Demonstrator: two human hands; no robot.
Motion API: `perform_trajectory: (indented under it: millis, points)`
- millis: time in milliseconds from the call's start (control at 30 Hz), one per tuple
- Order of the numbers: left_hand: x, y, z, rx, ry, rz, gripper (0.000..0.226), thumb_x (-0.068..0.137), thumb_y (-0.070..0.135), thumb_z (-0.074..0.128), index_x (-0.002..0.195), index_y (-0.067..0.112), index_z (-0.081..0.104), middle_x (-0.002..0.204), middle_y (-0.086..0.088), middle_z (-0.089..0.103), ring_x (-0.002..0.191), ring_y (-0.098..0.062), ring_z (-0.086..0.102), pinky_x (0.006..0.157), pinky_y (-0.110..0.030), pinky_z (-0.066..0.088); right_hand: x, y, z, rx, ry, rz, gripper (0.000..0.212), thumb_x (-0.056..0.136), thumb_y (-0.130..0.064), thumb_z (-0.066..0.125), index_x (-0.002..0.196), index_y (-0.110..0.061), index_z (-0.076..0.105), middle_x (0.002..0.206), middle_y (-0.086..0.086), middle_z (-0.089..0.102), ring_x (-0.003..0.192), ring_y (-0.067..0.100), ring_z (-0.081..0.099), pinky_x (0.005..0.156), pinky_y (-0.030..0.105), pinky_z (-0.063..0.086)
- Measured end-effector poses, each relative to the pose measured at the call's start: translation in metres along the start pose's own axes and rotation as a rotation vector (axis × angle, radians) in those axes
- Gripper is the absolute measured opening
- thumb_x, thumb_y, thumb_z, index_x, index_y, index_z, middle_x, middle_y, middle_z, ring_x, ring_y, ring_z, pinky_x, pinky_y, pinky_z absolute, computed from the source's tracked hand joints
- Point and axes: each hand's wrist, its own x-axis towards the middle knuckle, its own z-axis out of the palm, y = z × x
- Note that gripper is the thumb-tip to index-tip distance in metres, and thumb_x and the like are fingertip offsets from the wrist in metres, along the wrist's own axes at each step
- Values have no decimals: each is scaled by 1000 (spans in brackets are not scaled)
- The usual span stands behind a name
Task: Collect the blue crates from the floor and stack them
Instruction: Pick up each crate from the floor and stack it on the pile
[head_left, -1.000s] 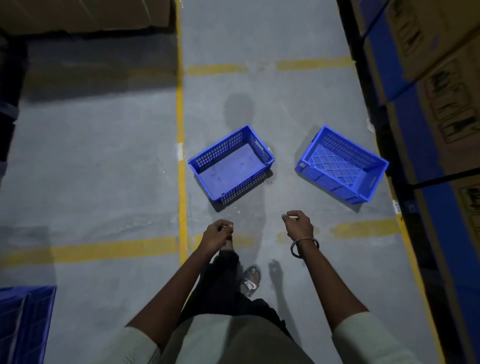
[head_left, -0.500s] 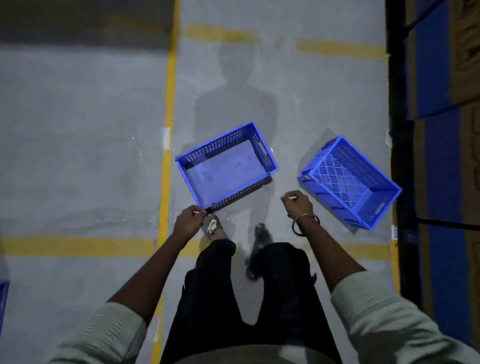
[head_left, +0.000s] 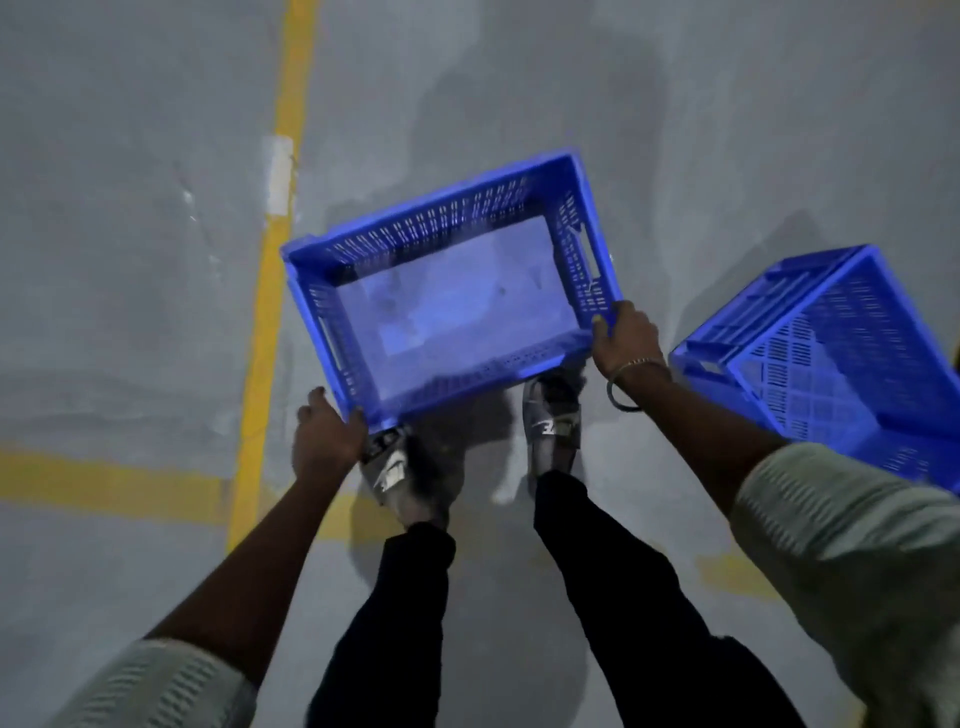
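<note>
An open-topped blue crate with perforated walls sits just in front of my feet on the grey floor. My left hand grips its near left corner. My right hand, with a bangle at the wrist, grips its near right corner, thumb over the rim. A second blue crate lies tilted on its side at the right, close to my right forearm, partly cut off by the frame edge.
Yellow floor lines run along the left of the crate and across under my feet. My two shoes stand right behind the crate. Bare grey concrete spreads to the left and ahead.
I have stepped up to the crate and bent down. Both hands, empty and loosely curled before, have reached forward and taken hold of its near corners.
</note>
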Motion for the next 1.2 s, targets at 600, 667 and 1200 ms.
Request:
perform_trajectory:
  millis: [600, 667, 1200]
  points:
    - [86, 7, 14, -70, 223, -120, 37, 105, 25, 47, 127, -5, 44, 126, -39, 59, 113, -56, 58, 95, -57, 45, 84, -3, 8, -286, 0, -24, 53, 86, -13, 63, 131, -4, 35, 115, 29, 61, 101, 52, 60, 79, 51, 50]
    - [59, 6, -8, -60, 214, -147, 37, 104, 22, 50, 128, -6, 43, 127, -40, 58, 116, -57, 57, 97, -57, 44, 65, -16, -9, -303, -6, -35, 55, 86, -13, 64, 132, -4, 35, 117, 29, 61, 102, 52, 60, 80, 52, 50]
    - [-304, -61, -258, -304, 242, -498, 41, 103, 29, 51, 130, -1, 48, 132, -35, 59, 122, -52, 58, 102, -52, 46, -250, -176, -243, -373, -124, -387, 41, 85, -8, 60, 121, -3, 40, 119, 27, 60, 107, 51, 59, 86, 50, 47]
